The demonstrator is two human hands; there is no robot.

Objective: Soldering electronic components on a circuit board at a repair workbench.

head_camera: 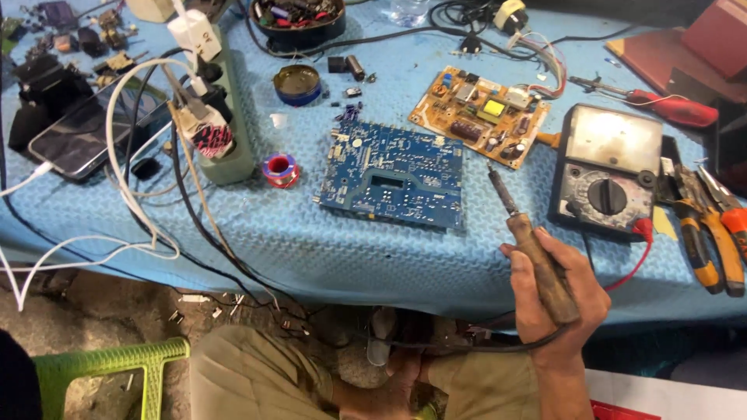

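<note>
Clenched around the wooden handle of a soldering iron (534,253), the right hand (556,299) sat at the table edge, tip aimed at 11 o'clock toward the blue circuit board (395,173). Left hand (389,389) rested low between the knees, grip indiscernible. Multimeter (607,173) lay at 1 o'clock of the right hand.

Soldering iron (533,241) above the blue circuit board (393,173)

The iron has a worn brown wooden handle and a thin dark metal shaft; it tilts up and to the left, tip just off the board's right edge; the board lies flat on the blue cloth, solder side up, slightly skewed.
</note>
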